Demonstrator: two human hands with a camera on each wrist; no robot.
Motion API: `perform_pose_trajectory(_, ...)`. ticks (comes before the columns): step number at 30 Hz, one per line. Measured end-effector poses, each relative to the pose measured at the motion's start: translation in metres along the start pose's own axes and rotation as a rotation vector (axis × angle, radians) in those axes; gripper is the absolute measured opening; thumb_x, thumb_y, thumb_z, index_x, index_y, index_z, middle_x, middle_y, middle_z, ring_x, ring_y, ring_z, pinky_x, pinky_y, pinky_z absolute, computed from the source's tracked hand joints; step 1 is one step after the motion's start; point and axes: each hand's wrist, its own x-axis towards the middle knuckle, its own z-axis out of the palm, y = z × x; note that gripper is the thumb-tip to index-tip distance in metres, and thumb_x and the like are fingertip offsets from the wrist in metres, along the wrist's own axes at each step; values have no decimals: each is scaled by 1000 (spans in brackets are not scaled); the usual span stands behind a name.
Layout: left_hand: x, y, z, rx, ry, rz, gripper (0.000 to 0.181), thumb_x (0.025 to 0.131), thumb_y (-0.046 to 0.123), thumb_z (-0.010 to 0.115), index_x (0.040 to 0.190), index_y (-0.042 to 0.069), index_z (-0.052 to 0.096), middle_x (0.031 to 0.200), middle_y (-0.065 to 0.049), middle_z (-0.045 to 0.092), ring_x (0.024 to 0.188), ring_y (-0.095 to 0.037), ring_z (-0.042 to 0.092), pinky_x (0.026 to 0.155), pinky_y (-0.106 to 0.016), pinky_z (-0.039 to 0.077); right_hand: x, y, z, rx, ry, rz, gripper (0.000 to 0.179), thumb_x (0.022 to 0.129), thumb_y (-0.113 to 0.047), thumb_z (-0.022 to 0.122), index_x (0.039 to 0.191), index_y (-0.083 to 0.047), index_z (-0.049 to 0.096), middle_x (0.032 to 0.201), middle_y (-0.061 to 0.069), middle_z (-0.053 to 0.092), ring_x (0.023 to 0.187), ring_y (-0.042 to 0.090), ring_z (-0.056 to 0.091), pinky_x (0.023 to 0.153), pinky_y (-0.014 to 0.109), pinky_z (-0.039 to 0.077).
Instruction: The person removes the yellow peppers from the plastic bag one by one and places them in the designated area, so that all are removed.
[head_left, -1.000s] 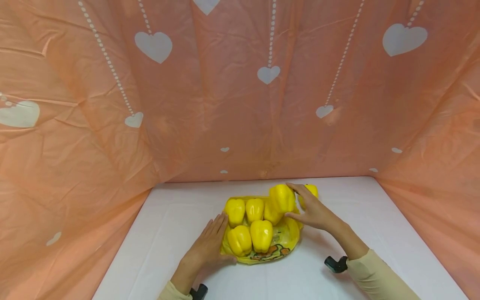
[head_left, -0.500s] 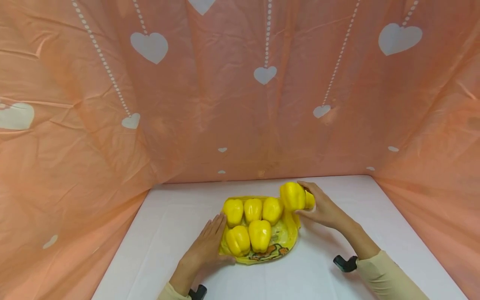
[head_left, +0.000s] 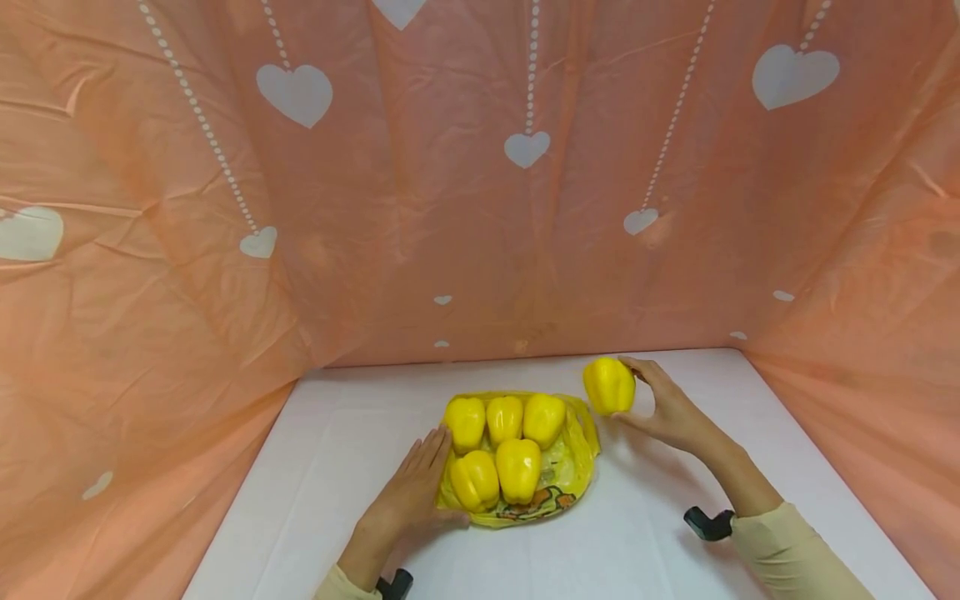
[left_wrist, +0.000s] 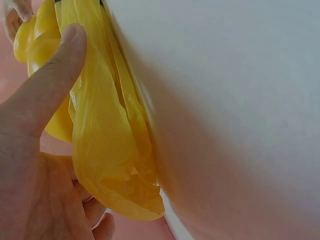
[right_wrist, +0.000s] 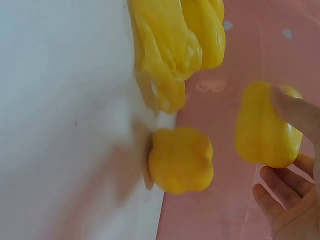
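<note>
My right hand grips a yellow bell pepper above the table, right of a yellow plastic bag. The right wrist view shows the thumb on one side of this pepper and fingers below it. A second bell pepper stands on the table there; in the head view the held one hides it. Several bell peppers lie in two rows on the bag, which has a printed picture at its front. My left hand rests along the bag's left side, fingers straight, thumb at the front edge.
A white tabletop lies under everything. Behind and at both sides hangs an orange-pink curtain printed with white hearts. Each wrist carries a black camera mount. The bag's crumpled edge hangs loosely in the left wrist view.
My right hand has carried its bell pepper rightward, from above the bag to beyond its right edge. The left hand has stayed at the bag's left side.
</note>
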Motion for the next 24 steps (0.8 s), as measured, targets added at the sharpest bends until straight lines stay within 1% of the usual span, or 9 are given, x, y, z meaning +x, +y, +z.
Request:
perform_pose_trajectory(7,1,-2,1,8,3,5,133,77,57,93,167,-8,20,177,-25,16,165,-40,16,135,-54,13,-3,8,-10,-7,-21,78,93,84,-7,92,159,4,37,150,26,48,136,48,51,114,72,43)
perform_pose_trajectory(12,1,-2,0,7,0,7,132,78,57,93,167,-8,20,177,-25,15,165,-40,16,135,-55,13,-5,11,-18,1,-31,116,93,86,-8,91,160,2,37,152,27,46,137,49,48,114,74,42)
perform_pose_trajectory(17,1,-1,0,-7,1,4,132,77,56,93,167,-8,20,177,-25,15,165,-40,15,135,-55,12,-4,15,-23,7,-35,137,92,88,-12,91,160,2,36,153,27,44,137,49,46,114,75,41)
perform_pose_trajectory(24,0,-2,2,-6,0,-2,132,77,57,93,168,-7,20,177,-24,14,165,-39,15,135,-54,12,-5,25,-26,-10,-6,128,89,86,-8,91,157,5,38,149,29,46,134,49,48,113,74,42)
